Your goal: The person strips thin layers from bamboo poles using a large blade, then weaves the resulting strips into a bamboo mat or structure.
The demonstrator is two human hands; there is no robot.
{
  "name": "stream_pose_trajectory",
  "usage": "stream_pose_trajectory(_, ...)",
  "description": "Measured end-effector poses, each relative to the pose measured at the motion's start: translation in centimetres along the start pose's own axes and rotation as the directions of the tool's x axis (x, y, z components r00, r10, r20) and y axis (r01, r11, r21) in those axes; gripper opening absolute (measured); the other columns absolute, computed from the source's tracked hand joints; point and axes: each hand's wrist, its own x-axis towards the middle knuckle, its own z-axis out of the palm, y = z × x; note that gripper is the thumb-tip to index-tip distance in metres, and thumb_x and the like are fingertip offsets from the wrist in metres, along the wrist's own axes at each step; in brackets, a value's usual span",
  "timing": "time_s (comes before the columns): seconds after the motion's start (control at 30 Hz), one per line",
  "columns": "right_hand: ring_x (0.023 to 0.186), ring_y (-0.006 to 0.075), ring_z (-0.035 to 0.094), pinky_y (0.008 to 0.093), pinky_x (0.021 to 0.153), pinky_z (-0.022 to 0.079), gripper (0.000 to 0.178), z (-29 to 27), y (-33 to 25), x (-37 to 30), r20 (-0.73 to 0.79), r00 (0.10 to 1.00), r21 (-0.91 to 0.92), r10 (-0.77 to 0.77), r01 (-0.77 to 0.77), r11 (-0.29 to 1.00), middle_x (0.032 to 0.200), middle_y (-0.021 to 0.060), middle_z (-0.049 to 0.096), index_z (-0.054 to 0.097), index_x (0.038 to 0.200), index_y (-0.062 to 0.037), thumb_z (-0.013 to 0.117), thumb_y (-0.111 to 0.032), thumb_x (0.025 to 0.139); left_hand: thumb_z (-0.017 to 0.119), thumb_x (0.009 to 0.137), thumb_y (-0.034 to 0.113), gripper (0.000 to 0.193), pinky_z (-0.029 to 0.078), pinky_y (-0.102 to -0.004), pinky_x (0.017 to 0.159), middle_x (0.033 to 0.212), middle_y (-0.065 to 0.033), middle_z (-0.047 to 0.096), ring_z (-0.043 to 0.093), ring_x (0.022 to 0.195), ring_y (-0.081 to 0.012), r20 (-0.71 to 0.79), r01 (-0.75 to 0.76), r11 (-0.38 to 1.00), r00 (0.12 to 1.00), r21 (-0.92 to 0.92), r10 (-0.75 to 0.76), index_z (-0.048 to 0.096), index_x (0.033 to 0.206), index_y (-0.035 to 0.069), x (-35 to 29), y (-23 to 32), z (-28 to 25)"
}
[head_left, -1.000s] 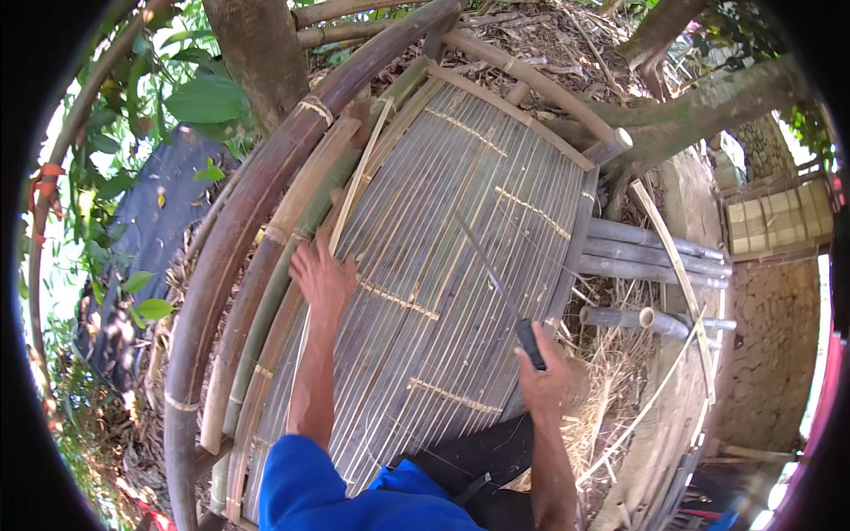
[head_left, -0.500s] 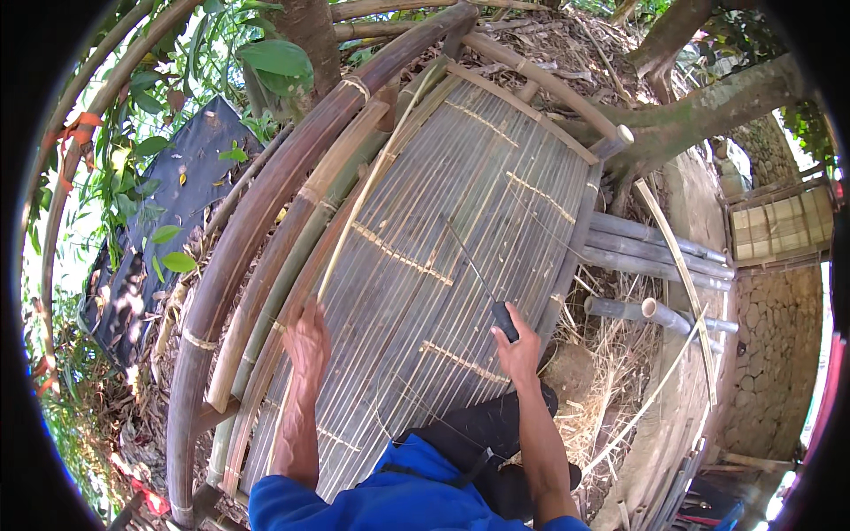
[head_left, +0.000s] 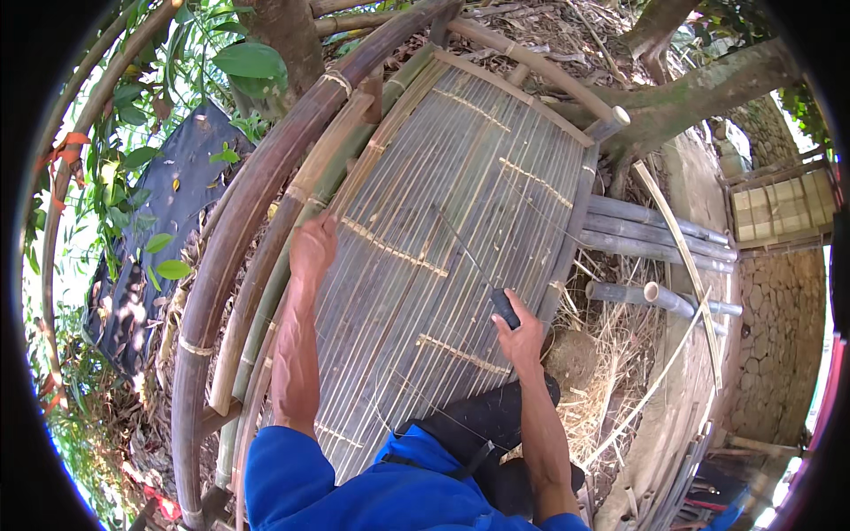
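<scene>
My left hand (head_left: 313, 248) is closed at the left edge of a bamboo slat bench (head_left: 390, 292), its fingertips around a pale bamboo strip (head_left: 382, 142) that runs along the bench's side rail toward the far end. The strip's lower part is hidden by the hand. My right hand (head_left: 521, 332) grips the black handle of a tool with a long thin metal shaft (head_left: 465, 248). The shaft points up and left over the slats; whether its tip touches them I cannot tell. Cane lashings (head_left: 394, 243) cross the slats in several short rows.
Thick curved bamboo poles (head_left: 235, 265) form the bench's left side. Grey bamboo poles (head_left: 655, 243) stick out at right beside a leaning split strip (head_left: 677, 239). A tree trunk (head_left: 699, 97) stands behind; dark sheeting (head_left: 177, 195) hangs at left. A loose thin strand lies near my knees.
My left hand has moved forward along the left edge, and the bamboo strip now lies closer against the side rail. My right hand and its tool have shifted slightly.
</scene>
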Motion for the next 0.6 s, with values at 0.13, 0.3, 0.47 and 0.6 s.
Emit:
stream_pose_trajectory(0.13, 0.109, 0.0308, 0.07, 0.0365, 0.09, 0.053, 0.057, -0.4, -0.5, 0.3, 0.022, 0.998, -0.025, 0.055, -0.055, 0.998, 0.121, 0.023, 0.069, 0.062, 0.134, -0.0069, 0.08, -0.009, 0.08, 0.053, 0.098, 0.027, 0.03, 0.054, -0.0524, 0.073, 0.078, -0.0297, 0.065, 0.067, 0.081, -0.0473, 0.159, 0.041, 0.988, 0.987, -0.146, -0.018, 0.072, 0.101, 0.004, 4.0, 3.2, -1.7)
stream_pose_trajectory(0.3, 0.103, 0.033, 0.071, 0.0382, 0.086, 0.055, 0.056, 1.0, 0.2, 0.4, -0.01, 0.999, -0.008, -0.044, 0.044, 0.999, 0.116, 0.0238, 0.07, 0.063, 0.133, -0.0069, 0.08, -0.009, 0.08, 0.054, 0.098, 0.027, 0.03, 0.054, -0.0521, 0.068, 0.074, -0.0259, 0.066, 0.068, 0.071, -0.0453, 0.026, 0.004, 0.995, 1.0, -0.104, -0.002, 0.073, 0.097, 0.003, 4.2, 1.9, 0.0)
stream_pose_trajectory(0.47, 0.099, 0.0358, 0.072, 0.0385, 0.084, 0.056, 0.055, 0.6, -1.1, 0.3, -0.011, 0.998, 0.026, -0.056, 0.056, 0.998, 0.113, 0.0246, 0.07, 0.064, 0.132, -0.0076, 0.08, -0.008, 0.079, 0.059, 0.093, 0.032, 0.043, 0.045, -0.0536, 0.103, 0.123, -0.0238, 0.063, 0.057, 0.122, -0.0413, -0.083, 0.019, 0.967, 0.997, 0.252, 0.002, 0.063, 0.13, 0.011, 3.1, 0.9, 3.4)
stream_pose_trajectory(0.6, 0.101, 0.0267, 0.071, 0.0347, 0.087, 0.054, 0.052, -1.4, -1.1, -0.4, -0.113, 0.991, 0.136, -0.072, 0.087, 0.987, 0.112, 0.0205, 0.072, 0.064, 0.131, -0.0015, 0.078, -0.005, 0.08, 0.059, 0.093, 0.038, 0.062, 0.025, -0.0582, 0.117, 0.148, -0.0282, 0.043, 0.032, 0.145, -0.0439, -0.153, -0.132, 0.913, 0.967, 0.387, 0.204, 0.047, 0.146, 0.008, -0.4, -0.9, 7.1)
